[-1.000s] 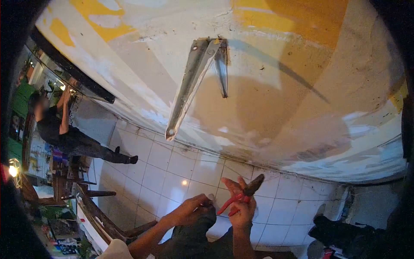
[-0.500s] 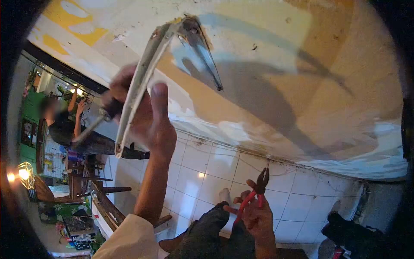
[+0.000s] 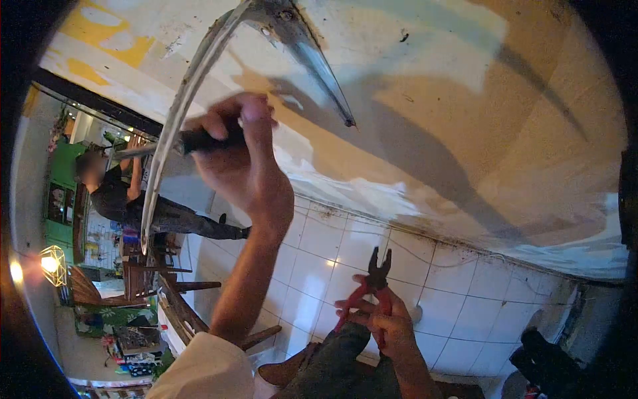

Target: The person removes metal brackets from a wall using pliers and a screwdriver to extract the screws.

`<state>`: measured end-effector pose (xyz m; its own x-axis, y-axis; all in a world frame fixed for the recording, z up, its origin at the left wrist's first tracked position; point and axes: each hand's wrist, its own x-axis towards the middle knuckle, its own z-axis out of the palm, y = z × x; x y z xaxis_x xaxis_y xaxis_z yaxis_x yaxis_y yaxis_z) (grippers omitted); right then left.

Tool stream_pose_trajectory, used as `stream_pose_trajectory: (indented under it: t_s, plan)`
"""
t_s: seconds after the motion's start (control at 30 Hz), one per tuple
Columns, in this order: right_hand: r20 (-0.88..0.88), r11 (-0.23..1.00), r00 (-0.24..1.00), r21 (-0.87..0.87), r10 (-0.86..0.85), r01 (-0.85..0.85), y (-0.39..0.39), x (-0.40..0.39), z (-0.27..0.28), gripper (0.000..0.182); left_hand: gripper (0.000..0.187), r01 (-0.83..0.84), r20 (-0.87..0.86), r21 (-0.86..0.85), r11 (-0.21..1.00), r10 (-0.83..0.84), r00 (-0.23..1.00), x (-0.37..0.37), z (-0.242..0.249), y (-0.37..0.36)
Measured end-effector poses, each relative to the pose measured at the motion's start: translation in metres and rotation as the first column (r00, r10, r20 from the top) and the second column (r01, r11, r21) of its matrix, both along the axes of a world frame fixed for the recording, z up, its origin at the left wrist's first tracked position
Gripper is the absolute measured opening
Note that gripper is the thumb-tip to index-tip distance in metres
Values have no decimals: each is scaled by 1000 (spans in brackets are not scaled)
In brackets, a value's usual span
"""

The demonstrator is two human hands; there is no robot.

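My left hand [image 3: 242, 159] is closed around the dark handle of a tool [image 3: 199, 141], whose metal shaft points left and passes by the bracket; its tip is hard to make out. A whitish metal bracket [image 3: 174, 116] is fixed to the wall, one long arm reaching down left past my left hand and a shorter arm pointing down right. Low in the view, my right hand [image 3: 392, 326] holds pliers with red handles [image 3: 383, 299]. The plier jaws are dark, spread apart and point up, with nothing between them.
The patchy painted wall [image 3: 478, 133] fills the upper right. Below it lies a white tiled floor [image 3: 299, 266]. Another person [image 3: 116, 199] in dark clothes is at the left, near wooden furniture [image 3: 176, 306] and a lit caged lamp [image 3: 52, 265]. A dark object [image 3: 545, 359] lies lower right.
The bracket appears higher and further left in view. My left hand and its tool have moved right relative to the bracket's long arm. The pliers have shifted left and their jaws have opened.
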<state>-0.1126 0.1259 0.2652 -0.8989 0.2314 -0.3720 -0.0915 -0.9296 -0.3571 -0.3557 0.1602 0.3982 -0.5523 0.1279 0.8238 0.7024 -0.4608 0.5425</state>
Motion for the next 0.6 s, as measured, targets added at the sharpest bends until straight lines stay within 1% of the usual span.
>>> stream_pose_trajectory:
  t_s: [0.03, 0.1, 0.13, 0.17, 0.2, 0.23, 0.3, 0.33, 0.43, 0.53, 0.6]
  plan:
    - [-58, 999, 998, 43, 1, 2, 4, -8, 4, 78, 29, 9, 135, -43, 999, -3, 991, 6, -10, -9]
    - [-171, 992, 985, 124, 8, 14, 12, -25, 12, 73, 24, 140, 225, -112, 984, -113, 968, 6, -33, -32]
    - [-207, 988, 978, 154, 13, 20, 19, -36, 22, 74, 23, 186, 377, -138, 973, -122, 918, 13, -39, -43]
    - [-240, 983, 971, 183, 20, 25, 28, -47, 37, 74, 22, 233, 521, -157, 960, -120, 845, 23, -44, -55]
    - [-275, 976, 961, 215, 28, 33, 36, -56, 50, 74, 24, 243, 600, -222, 944, -65, 798, 35, -45, -70]
    - [-274, 974, 961, 227, 37, 28, 43, -63, 60, 75, 26, 261, 667, -281, 924, -7, 745, 44, -46, -82]
    - [-266, 969, 962, 247, 57, 11, 50, -73, 75, 76, 30, 300, 656, -303, 905, -30, 754, 55, -52, -104]
    - [-291, 975, 957, 217, 14, 52, 48, -80, 75, 75, 33, 318, 651, -314, 895, -41, 758, 59, -54, -111]
    - [-295, 976, 955, 211, 18, 46, 54, -89, 84, 75, 40, 322, 709, -399, 859, 67, 702, 74, -45, -117]
    - [-305, 979, 952, 199, 21, 42, 57, -94, 86, 74, 43, 379, 734, -418, 826, 61, 676, 78, -32, -112]
    - [-301, 978, 954, 200, -5, 68, 58, -95, 93, 73, 44, 358, 668, -452, 817, 45, 743, 68, -35, -114]
